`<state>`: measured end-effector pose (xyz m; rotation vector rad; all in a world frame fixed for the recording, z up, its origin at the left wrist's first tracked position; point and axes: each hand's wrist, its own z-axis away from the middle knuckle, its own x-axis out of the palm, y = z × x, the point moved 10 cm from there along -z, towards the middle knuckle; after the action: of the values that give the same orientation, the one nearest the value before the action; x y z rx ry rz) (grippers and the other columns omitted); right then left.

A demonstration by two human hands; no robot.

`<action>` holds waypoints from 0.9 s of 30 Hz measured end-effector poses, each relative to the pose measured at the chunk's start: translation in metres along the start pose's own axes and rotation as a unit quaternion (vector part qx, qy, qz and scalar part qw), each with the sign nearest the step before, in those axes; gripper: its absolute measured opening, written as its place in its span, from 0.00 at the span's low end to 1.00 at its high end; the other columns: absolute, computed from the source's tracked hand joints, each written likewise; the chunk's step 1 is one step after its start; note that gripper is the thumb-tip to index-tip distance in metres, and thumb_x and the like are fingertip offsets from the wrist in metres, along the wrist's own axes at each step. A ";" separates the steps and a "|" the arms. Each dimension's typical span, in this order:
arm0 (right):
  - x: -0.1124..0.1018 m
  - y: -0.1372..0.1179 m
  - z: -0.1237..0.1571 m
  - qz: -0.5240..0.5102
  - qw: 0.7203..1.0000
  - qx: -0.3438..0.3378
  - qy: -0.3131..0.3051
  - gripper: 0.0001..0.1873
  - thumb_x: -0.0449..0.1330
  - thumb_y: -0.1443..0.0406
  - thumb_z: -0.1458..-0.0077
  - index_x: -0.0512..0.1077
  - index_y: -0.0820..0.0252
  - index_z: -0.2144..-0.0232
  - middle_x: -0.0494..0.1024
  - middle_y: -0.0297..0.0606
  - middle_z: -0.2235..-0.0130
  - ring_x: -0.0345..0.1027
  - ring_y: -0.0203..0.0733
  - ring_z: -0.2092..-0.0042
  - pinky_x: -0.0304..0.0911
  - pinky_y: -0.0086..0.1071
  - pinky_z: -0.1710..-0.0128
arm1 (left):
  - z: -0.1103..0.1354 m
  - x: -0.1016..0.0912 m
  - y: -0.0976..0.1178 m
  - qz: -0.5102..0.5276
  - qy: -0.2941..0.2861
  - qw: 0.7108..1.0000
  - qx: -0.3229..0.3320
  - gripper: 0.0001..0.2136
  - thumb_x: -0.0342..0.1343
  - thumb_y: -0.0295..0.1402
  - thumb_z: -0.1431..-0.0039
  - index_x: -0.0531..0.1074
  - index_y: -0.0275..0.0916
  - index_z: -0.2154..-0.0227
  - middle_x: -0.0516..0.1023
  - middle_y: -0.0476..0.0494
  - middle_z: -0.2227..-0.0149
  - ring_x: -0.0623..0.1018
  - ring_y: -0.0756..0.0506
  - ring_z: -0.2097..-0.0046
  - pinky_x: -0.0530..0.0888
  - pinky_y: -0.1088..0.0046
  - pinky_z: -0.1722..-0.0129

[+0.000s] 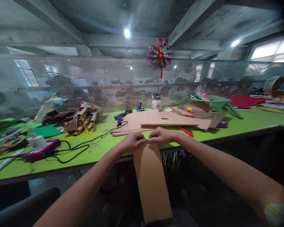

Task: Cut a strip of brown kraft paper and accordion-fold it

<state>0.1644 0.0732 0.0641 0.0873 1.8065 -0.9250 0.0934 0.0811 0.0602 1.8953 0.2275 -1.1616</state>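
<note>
A long brown cardboard strip (151, 179) runs from the green table's front edge (101, 151) down toward me. My left hand (132, 141) and my right hand (161, 135) both pinch its far end, fingers closed on the top edge, side by side and almost touching. The far end rests at the table's edge.
Stacked brown cardboard sheets (153, 121) lie just beyond my hands, with a red cutter (186, 131) and a blue glue gun (120, 117). A pile of cardboard rolls (80, 121) sits at left, black cables (73, 149) and a pink device (41, 151) nearer. A green basket (215, 101) stands right; a mesh screen behind.
</note>
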 end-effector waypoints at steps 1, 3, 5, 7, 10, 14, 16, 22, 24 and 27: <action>-0.001 -0.002 0.000 0.016 1.000 -0.008 0.009 0.21 0.51 0.53 0.45 0.66 0.66 0.77 0.59 0.29 0.79 0.50 0.29 0.76 0.46 0.24 0.77 | 0.001 0.000 0.001 -0.004 0.000 1.000 0.004 0.18 0.50 0.44 0.46 0.73 0.32 0.73 0.71 0.48 0.77 0.65 0.51 0.74 0.58 0.80 0.77; -0.003 -0.003 0.001 0.033 0.999 -0.014 0.027 0.20 0.51 0.55 0.44 0.67 0.66 0.78 0.58 0.29 0.79 0.49 0.30 0.75 0.45 0.25 0.76 | 0.003 -0.002 0.001 -0.007 -0.005 1.000 0.009 0.18 0.50 0.45 0.45 0.73 0.32 0.73 0.72 0.48 0.76 0.66 0.51 0.73 0.59 0.80 0.76; -0.003 -0.005 0.001 0.032 0.999 -0.016 0.033 0.19 0.51 0.57 0.44 0.68 0.67 0.77 0.59 0.29 0.78 0.50 0.30 0.75 0.46 0.25 0.76 | 0.007 -0.003 0.000 -0.003 -0.016 1.000 0.010 0.19 0.49 0.45 0.45 0.74 0.32 0.72 0.72 0.47 0.75 0.66 0.51 0.72 0.60 0.80 0.76; -0.002 -0.006 0.002 0.020 0.999 -0.014 0.033 0.18 0.51 0.58 0.44 0.68 0.67 0.76 0.60 0.29 0.79 0.50 0.30 0.75 0.46 0.24 0.76 | 0.010 -0.004 -0.001 -0.002 -0.029 0.999 0.013 0.19 0.49 0.46 0.45 0.74 0.32 0.71 0.72 0.47 0.74 0.66 0.51 0.72 0.59 0.80 0.76; 0.002 -0.004 0.003 -0.043 0.999 0.009 0.025 0.18 0.53 0.57 0.45 0.67 0.66 0.76 0.60 0.28 0.80 0.52 0.29 0.78 0.46 0.24 0.78 | 0.013 -0.009 -0.001 -0.021 -0.019 0.999 0.021 0.20 0.49 0.47 0.44 0.73 0.32 0.73 0.69 0.49 0.77 0.63 0.53 0.74 0.58 0.80 0.77; 0.008 0.002 0.007 -0.169 0.985 0.043 0.007 0.21 0.53 0.53 0.45 0.63 0.64 0.79 0.62 0.27 0.84 0.51 0.27 0.82 0.47 0.23 0.81 | 0.015 -0.014 -0.002 -0.020 0.011 1.000 0.015 0.22 0.49 0.49 0.45 0.70 0.32 0.78 0.64 0.51 0.80 0.60 0.54 0.77 0.55 0.80 0.79; 0.011 0.004 0.009 -0.213 0.976 0.053 -0.012 0.21 0.54 0.52 0.45 0.64 0.64 0.79 0.63 0.27 0.85 0.49 0.26 0.83 0.47 0.23 0.82 | 0.016 -0.012 -0.005 0.010 0.006 1.000 0.003 0.22 0.49 0.49 0.46 0.70 0.32 0.78 0.63 0.52 0.81 0.59 0.54 0.77 0.54 0.81 0.80; 0.015 0.008 0.021 -0.322 0.941 0.070 -0.073 0.19 0.60 0.53 0.50 0.69 0.66 0.70 0.69 0.29 0.80 0.61 0.29 0.79 0.58 0.25 0.76 | 0.029 -0.011 -0.012 0.068 -0.050 0.996 0.005 0.19 0.50 0.46 0.44 0.73 0.34 0.66 0.72 0.48 0.72 0.67 0.51 0.71 0.64 0.79 0.71; 0.015 0.007 0.024 -0.338 0.935 0.069 -0.081 0.19 0.60 0.54 0.49 0.69 0.67 0.68 0.70 0.31 0.79 0.61 0.29 0.78 0.59 0.26 0.74 | 0.034 -0.013 -0.013 0.080 -0.062 0.995 0.005 0.18 0.49 0.46 0.44 0.73 0.34 0.65 0.72 0.47 0.71 0.68 0.50 0.69 0.65 0.79 0.68; 0.014 0.001 0.026 -0.356 0.929 0.059 -0.084 0.18 0.59 0.56 0.47 0.70 0.68 0.63 0.70 0.31 0.78 0.62 0.29 0.77 0.60 0.27 0.73 | 0.040 -0.017 -0.011 0.117 -0.066 0.991 -0.008 0.17 0.50 0.45 0.44 0.72 0.33 0.68 0.69 0.49 0.73 0.66 0.51 0.70 0.64 0.78 0.68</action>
<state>0.1785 0.0530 0.0477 -0.5951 1.6284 -1.4949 0.0530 0.0617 0.0599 1.7686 -0.0575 -1.1160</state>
